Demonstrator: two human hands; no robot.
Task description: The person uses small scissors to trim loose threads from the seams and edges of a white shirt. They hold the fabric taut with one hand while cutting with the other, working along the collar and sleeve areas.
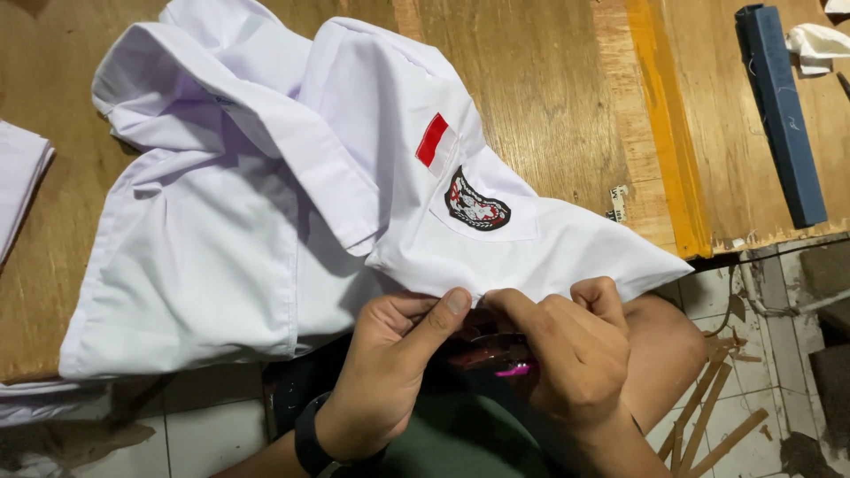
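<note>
While both hands work at its lower edge, one white shirt [266, 204] lies crumpled across the wooden table [549, 80], filling the left and centre of the frame, collar up top, hem hanging over the table edge toward the lap. Chest pocket [482, 208] at centre carries two patches: a small red-and-white rectangle [433, 142] above, a dark rounded emblem with red and white detail [475, 204] below.

Left hand [394, 363], lower centre: fingers curled, thumb pressed up on the shirt edge, pinching fabric. Black band [308, 438] on that wrist. Right hand [567, 341], just beside it: closed around the same hem; something dark with a pink bit [513, 370] sits under its fingers, can't tell what it is or whether it's gripped.

Counts: one shirt in hand, one folded white cloth [19, 181] at far left edge, one long dark-blue bar [784, 111] upper right, one crumpled white scrap [819, 44] at top right corner, several wood strips [708, 416] on tiled floor lower right. One small white tag [618, 204] on the table's yellow edge.
</note>
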